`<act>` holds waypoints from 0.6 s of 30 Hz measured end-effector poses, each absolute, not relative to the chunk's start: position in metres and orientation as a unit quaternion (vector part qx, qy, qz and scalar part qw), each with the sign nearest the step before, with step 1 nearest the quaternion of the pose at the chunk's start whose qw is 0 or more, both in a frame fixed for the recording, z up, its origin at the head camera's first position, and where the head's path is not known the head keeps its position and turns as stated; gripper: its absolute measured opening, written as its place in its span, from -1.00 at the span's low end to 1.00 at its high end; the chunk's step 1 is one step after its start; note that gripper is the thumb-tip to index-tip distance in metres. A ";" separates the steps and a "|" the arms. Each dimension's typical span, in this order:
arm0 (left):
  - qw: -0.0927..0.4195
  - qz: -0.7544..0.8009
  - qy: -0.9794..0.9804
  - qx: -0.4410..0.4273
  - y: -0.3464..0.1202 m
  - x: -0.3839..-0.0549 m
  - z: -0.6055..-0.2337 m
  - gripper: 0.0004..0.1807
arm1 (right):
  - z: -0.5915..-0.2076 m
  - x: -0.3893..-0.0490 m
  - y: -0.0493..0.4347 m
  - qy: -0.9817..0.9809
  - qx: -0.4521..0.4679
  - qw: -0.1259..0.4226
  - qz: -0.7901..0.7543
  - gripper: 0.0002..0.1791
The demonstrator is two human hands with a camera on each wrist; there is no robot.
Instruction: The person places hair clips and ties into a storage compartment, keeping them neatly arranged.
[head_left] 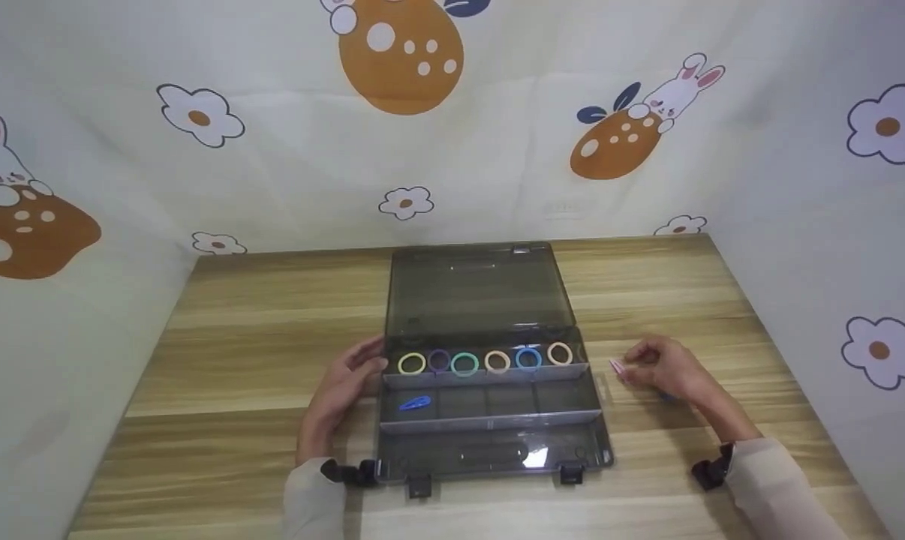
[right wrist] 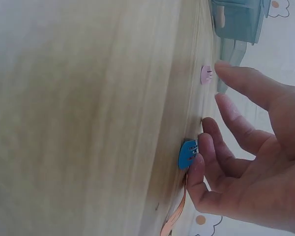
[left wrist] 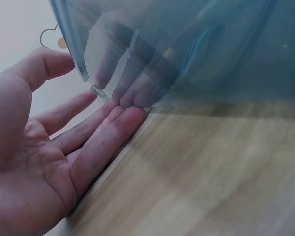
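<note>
Pink clip (right wrist: 205, 75) nr R fingers (right wrist: 243, 126), parted, L fingers (left wrist: 104, 150) straight, touching box (head_left: 490, 444).

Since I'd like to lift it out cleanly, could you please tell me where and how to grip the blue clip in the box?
I'd pinch the blue clip across its long edges, near the middle, from above: it is slender and lies in the box, middle row, leftmost compartment, whose sides would probably hinder a sideways approach.
</note>
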State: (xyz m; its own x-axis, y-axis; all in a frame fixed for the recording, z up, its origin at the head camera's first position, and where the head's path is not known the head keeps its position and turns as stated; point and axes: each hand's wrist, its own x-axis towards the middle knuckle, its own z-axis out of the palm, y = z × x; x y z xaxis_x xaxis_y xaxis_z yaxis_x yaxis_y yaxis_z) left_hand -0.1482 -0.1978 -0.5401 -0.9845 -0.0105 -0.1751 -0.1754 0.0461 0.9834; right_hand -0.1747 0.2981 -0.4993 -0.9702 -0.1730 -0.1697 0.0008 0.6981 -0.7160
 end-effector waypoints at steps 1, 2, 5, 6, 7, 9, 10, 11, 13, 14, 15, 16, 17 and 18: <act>0.059 0.687 0.721 -0.065 -0.198 -0.148 -0.540 -0.45 | -0.499 -0.175 0.298 0.915 -0.047 0.116 -0.385 -0.64; 0.058 0.686 0.722 -0.066 -0.198 -0.148 -0.539 -0.45 | -0.499 -0.175 0.297 0.914 -0.044 0.118 -0.385 -0.63; 0.054 0.685 0.724 -0.056 -0.197 -0.147 -0.540 -0.45 | -0.499 -0.176 0.295 0.918 -0.048 0.119 -0.376 -0.65; 0.053 0.685 0.724 -0.054 -0.197 -0.148 -0.540 -0.46 | -0.498 -0.176 0.294 0.919 -0.049 0.118 -0.373 -0.67; 0.052 0.684 0.725 -0.053 -0.197 -0.148 -0.541 -0.46 | -0.498 -0.176 0.293 0.920 -0.052 0.116 -0.371 -0.68; 0.050 0.683 0.727 -0.047 -0.196 -0.148 -0.541 -0.47 | -0.498 -0.176 0.292 0.922 -0.059 0.112 -0.365 -0.72; 0.049 0.682 0.728 -0.045 -0.196 -0.148 -0.542 -0.47 | -0.498 -0.176 0.292 0.923 -0.059 0.110 -0.364 -0.74; 0.049 0.682 0.728 -0.045 -0.196 -0.148 -0.542 -0.47 | -0.498 -0.176 0.292 0.924 -0.060 0.108 -0.362 -0.75; 0.049 0.683 0.727 -0.045 -0.196 -0.148 -0.542 -0.47 | -0.499 -0.177 0.292 0.926 -0.060 0.104 -0.357 -0.78; 0.049 0.684 0.727 -0.043 -0.196 -0.148 -0.542 -0.47 | -0.499 -0.177 0.292 0.928 -0.059 0.101 -0.354 -0.80; 0.050 0.685 0.725 -0.043 -0.196 -0.148 -0.542 -0.47 | -0.499 -0.178 0.292 0.929 -0.060 0.100 -0.351 -0.82; 0.051 0.687 0.724 -0.043 -0.196 -0.148 -0.542 -0.47 | -0.500 -0.178 0.292 0.930 -0.060 0.099 -0.349 -0.84; 0.051 0.687 0.723 -0.046 -0.196 -0.148 -0.542 -0.47 | -0.500 -0.179 0.292 0.931 -0.062 0.097 -0.347 -0.86; 0.051 0.688 0.723 -0.045 -0.197 -0.148 -0.542 -0.46 | -0.500 -0.179 0.292 0.932 -0.064 0.094 -0.345 -0.89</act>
State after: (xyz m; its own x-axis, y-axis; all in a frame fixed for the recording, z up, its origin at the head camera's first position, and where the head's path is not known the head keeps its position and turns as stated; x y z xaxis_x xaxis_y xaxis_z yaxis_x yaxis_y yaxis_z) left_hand -0.1481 -0.1967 -0.5417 -0.9907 0.0048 -0.1358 -0.1354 0.0498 0.9895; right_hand -0.1792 0.2922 -0.5004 -0.9741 -0.1836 -0.1322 -0.0534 0.7543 -0.6544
